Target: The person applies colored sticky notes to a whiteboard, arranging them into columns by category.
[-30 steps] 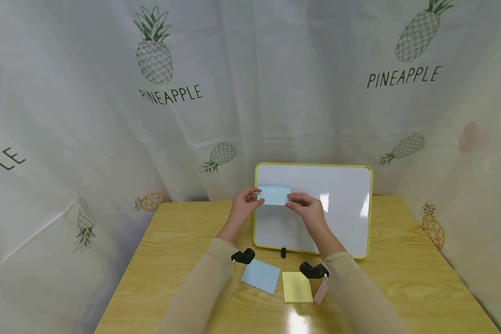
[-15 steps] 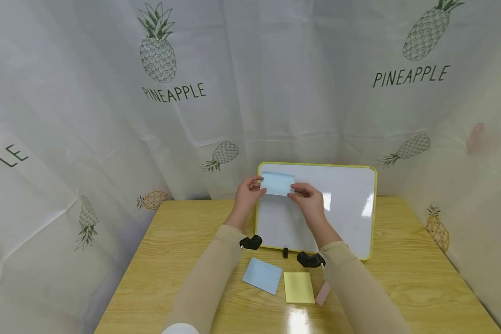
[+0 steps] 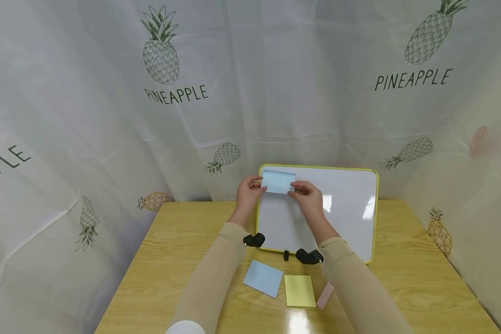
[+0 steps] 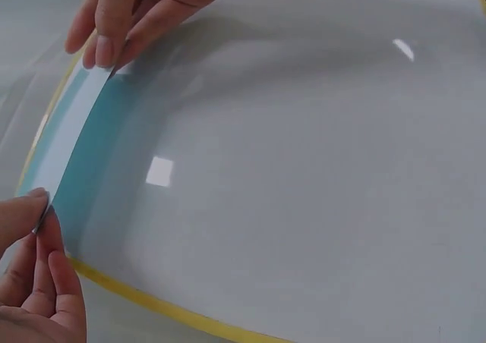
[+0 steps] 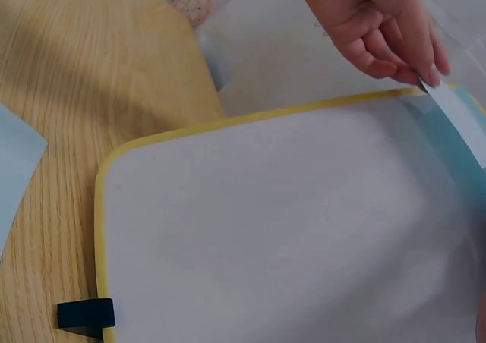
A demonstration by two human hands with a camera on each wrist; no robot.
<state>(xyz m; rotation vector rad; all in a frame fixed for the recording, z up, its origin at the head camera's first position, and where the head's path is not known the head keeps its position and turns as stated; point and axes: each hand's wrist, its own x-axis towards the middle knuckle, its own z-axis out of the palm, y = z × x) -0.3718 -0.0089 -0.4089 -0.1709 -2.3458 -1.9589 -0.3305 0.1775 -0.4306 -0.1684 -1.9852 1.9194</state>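
A light blue sticky note [image 3: 278, 182] is held stretched between both hands at the upper left corner of the whiteboard [image 3: 317, 222]. The left hand [image 3: 248, 195] pinches the note's left side between thumb and fingers. On the opposite side, the right hand [image 3: 310, 198] pinches the lower right corner. In the left wrist view the note [image 4: 64, 146] bows, its near edge raised off the board with a teal reflection beside it. Only a sliver of the right hand shows in the right wrist view.
The yellow-rimmed board leans against a pineapple-print curtain [image 3: 275, 93] on a wooden table [image 3: 183, 241]. In front lie a blue note pad [image 3: 263, 278], a yellow note pad [image 3: 299, 291] and a narrow pink pad [image 3: 325, 296]. A black clip [image 3: 286, 255] sits on the board's lower edge.
Both hands have carried the blue sticky note up the board to near its top edge, mostly during the first half second. The pads on the table have stayed put.
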